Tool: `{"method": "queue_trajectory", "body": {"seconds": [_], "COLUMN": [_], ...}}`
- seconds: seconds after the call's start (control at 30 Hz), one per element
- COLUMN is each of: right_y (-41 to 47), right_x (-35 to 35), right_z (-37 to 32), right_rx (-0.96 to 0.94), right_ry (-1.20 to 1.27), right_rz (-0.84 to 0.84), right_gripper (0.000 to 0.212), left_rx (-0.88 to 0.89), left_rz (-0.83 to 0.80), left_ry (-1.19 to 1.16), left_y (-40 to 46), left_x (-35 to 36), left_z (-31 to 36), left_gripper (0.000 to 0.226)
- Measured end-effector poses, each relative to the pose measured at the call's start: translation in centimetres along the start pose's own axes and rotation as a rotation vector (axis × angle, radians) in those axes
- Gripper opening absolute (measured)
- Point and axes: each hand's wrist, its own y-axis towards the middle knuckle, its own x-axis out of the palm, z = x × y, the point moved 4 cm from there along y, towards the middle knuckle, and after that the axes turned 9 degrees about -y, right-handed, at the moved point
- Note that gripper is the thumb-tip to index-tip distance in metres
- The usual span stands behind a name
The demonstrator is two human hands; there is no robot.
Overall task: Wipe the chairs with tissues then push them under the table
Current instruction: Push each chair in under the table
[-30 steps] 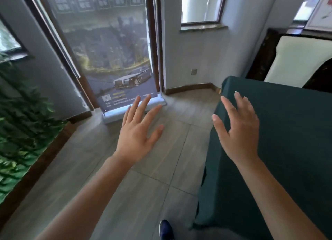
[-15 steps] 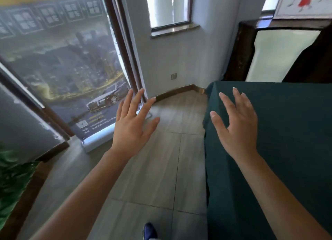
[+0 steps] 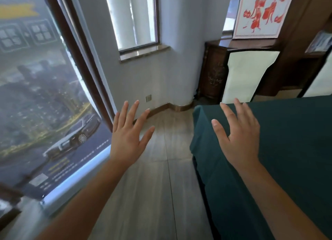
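Note:
A table under a dark green cloth (image 3: 291,149) fills the right side. Behind its far edge stands a dark wooden chair with a cream back panel (image 3: 249,74), and the cream back of a second chair (image 3: 321,85) shows at the right edge. My left hand (image 3: 129,135) hovers over the floor with fingers spread, holding nothing. Above the table's left edge my right hand (image 3: 237,133) is raised, also spread and holding nothing. No tissue is in view.
A standing banner with a car picture (image 3: 45,114) leans on the left by a brown door frame. Grey floor tiles (image 3: 161,185) run between banner and table. A window (image 3: 133,18), a carved dark cabinet (image 3: 213,72) and a red-figure picture (image 3: 260,11) lie ahead.
The view has swung right and up: the banner and plants slid left, the plants leaving view, and the chairs and cabinet came into sight. Both hands stay raised and spread.

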Motion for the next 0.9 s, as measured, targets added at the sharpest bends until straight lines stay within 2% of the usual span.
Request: {"method": "queue_trajectory", "body": {"seconds": [0.07,0.3,0.5,0.57,0.7,0.9], "right_y": [2.8,7.8,13.8,18.7,25.5,31.1], "right_x": [1.9,5.9,13.7,17.3,20.1,24.5], "right_z": [-1.2,-1.1,2.0,3.0,3.9,6.7], "right_rx": [0.04,0.085,0.167,0.201,0.154,0.218], "right_ry": [-0.034,-0.09,-0.085,-0.048,-0.057,-0.038], "right_rz": [0.003,0.01,-0.022,-0.049,-0.014,-0.002], "right_gripper": [0.06,0.06,0.065,0.067,0.064,0.062], "left_rx": [0.0,0.038,0.033,0.027,0.046,0.056], "left_rz": [-0.014,-0.046,-0.077,-0.125,-0.093,-0.127], "left_ry": [-0.029,-0.073,-0.092,-0.064,-0.039,-0.071], "left_y": [4.3,11.2,17.8,21.9,27.7,35.3], "left_x": [1.2,5.6,12.3,15.2,17.6,23.2], "left_z": [-2.9,-6.5,-9.8,-11.4,-12.4,-14.3], "left_gripper": [0.055,0.054,0.054,0.055,0.055,0.054]}}
